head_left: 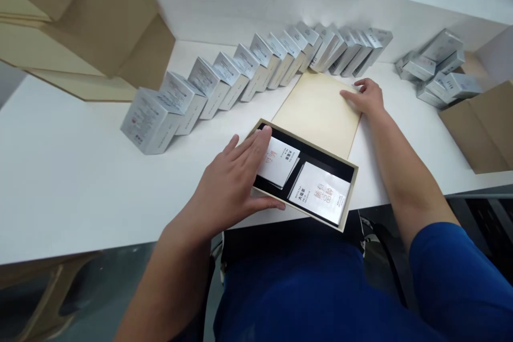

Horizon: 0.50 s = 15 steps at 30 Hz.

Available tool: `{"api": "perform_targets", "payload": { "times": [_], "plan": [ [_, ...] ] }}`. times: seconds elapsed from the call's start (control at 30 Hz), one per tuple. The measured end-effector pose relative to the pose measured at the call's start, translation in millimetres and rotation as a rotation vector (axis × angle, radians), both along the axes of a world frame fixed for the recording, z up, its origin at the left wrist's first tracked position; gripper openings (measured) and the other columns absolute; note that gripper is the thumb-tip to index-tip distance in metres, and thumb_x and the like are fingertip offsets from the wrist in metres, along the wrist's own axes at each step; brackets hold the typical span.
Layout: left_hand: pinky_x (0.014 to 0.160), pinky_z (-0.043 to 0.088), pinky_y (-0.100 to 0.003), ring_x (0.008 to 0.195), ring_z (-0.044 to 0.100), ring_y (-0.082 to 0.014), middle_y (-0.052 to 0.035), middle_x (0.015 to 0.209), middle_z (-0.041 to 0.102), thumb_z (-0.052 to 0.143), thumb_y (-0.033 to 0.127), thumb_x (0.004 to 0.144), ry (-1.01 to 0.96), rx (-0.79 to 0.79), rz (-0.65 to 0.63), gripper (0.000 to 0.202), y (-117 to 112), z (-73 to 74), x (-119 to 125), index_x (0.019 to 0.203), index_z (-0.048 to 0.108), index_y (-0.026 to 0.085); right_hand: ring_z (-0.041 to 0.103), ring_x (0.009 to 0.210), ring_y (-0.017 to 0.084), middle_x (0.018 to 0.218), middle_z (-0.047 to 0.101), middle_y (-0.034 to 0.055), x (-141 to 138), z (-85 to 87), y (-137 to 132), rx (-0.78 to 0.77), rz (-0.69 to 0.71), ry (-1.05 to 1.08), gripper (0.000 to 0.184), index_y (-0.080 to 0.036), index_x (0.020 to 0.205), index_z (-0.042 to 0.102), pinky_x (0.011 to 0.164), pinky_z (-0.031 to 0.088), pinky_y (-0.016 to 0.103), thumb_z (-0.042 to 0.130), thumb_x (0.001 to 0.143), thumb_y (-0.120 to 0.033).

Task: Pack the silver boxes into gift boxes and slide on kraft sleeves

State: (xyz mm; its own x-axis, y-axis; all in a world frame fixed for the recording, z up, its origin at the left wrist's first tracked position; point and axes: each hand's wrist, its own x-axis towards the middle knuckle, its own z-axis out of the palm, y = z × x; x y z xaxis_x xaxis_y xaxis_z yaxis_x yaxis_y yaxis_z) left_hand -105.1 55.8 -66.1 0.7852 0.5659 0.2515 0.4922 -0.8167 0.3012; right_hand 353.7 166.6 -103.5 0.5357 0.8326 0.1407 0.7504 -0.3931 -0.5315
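Note:
A long cream gift box point(308, 137) with a black interior lies near the table's front edge. Inside it, two white printed packets sit side by side, a left packet point(284, 163) and a right packet point(319, 193). My left hand point(236, 181) clasps the box's left end, fingers over the top and left packet, thumb along the front wall. Behind the box its cream lid point(320, 107) lies folded back on the table. My right hand point(366, 97) is at the lid's far right edge, thumb on its surface and fingers curled around the edge.
Along the back wall leans a curved row of silver-white small boxes point(204, 85). More silver boxes point(443, 64) are heaped at the right, beside a brown cardboard piece point(481, 125). Large cream-and-brown folded boxes point(108, 21) stand at the far left on the white table point(88, 181).

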Motion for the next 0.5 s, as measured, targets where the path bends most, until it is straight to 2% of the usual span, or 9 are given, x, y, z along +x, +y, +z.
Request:
{"api": "perform_targets", "payload": {
  "times": [0.07,0.13,0.23,0.3,0.37,0.43,0.5],
  "plan": [
    [0.135,0.031,-0.065,0.164,0.033,-0.0423,-0.0175,0.181,0.027,0.069,0.081,0.090,-0.010,-0.013,-0.022,0.131,-0.9,2.5,-1.1,0.176,-0.013,0.027,0.058,0.083,0.019,0.091,0.062,0.0025,-0.1,20.9,-13.3,-0.064,0.001,0.065,0.053,-0.018,0.104,0.073,0.083,0.052,0.039,0.094,0.065,-0.047],
    [0.133,0.036,-0.063,0.163,0.036,-0.0425,-0.0170,0.181,0.026,0.069,0.078,0.091,-0.018,-0.064,-0.016,0.128,-2.0,5.6,-1.3,0.176,-0.013,0.028,0.051,0.068,0.014,0.076,0.057,-0.0023,-2.5,45.7,-30.9,-0.145,0.004,0.151,0.044,-0.019,0.089,0.071,0.068,0.045,0.032,0.098,0.062,-0.040],
    [0.128,0.048,-0.057,0.162,0.039,-0.0414,-0.0169,0.182,0.025,0.073,0.073,0.091,-0.049,-0.138,0.007,0.128,-1.8,8.3,-0.7,0.176,-0.013,0.029,0.041,0.054,0.008,0.060,0.050,-0.0061,-12.6,82.3,-59.5,-0.163,0.093,0.225,0.033,-0.019,0.075,0.064,0.054,0.030,0.028,0.094,0.072,-0.034],
    [0.128,0.048,-0.056,0.163,0.036,-0.0407,-0.0153,0.183,0.022,0.073,0.070,0.093,-0.068,-0.131,-0.012,0.126,-0.1,7.6,0.2,0.176,-0.014,0.031,0.039,0.051,0.006,0.055,0.048,-0.0071,-22.2,102.8,-76.6,-0.054,0.162,0.172,0.030,-0.019,0.069,0.060,0.052,0.025,0.028,0.089,0.078,-0.025],
    [0.132,0.042,-0.058,0.166,0.030,-0.0405,-0.0144,0.184,0.018,0.071,0.068,0.095,-0.081,-0.092,-0.051,0.123,2.4,3.9,2.7,0.176,-0.014,0.032,0.038,0.051,0.005,0.054,0.044,-0.0076,-32.1,120.9,-92.2,0.107,0.223,0.089,0.035,-0.019,0.064,0.056,0.053,0.024,0.029,0.087,0.079,-0.019],
    [0.134,0.037,-0.061,0.167,0.024,-0.0415,-0.0158,0.184,0.015,0.070,0.068,0.095,-0.118,-0.058,-0.074,0.122,4.1,-3.4,9.6,0.176,-0.014,0.030,0.038,0.056,0.005,0.056,0.044,-0.0065,-42.2,139.4,-109.5,0.285,0.311,0.003,0.039,-0.020,0.062,0.054,0.056,0.026,0.031,0.090,0.078,-0.023],
    [0.135,0.029,-0.066,0.169,0.015,-0.0442,-0.0177,0.185,0.008,0.074,0.071,0.092,-0.202,-0.046,-0.048,0.130,3.6,-13.8,21.7,0.175,-0.016,0.029,0.041,0.064,0.008,0.064,0.049,-0.0033,-54.6,160.0,-131.0,0.423,0.365,-0.021,0.040,-0.021,0.063,0.058,0.062,0.031,0.034,0.095,0.075,-0.035]
  ]
}}
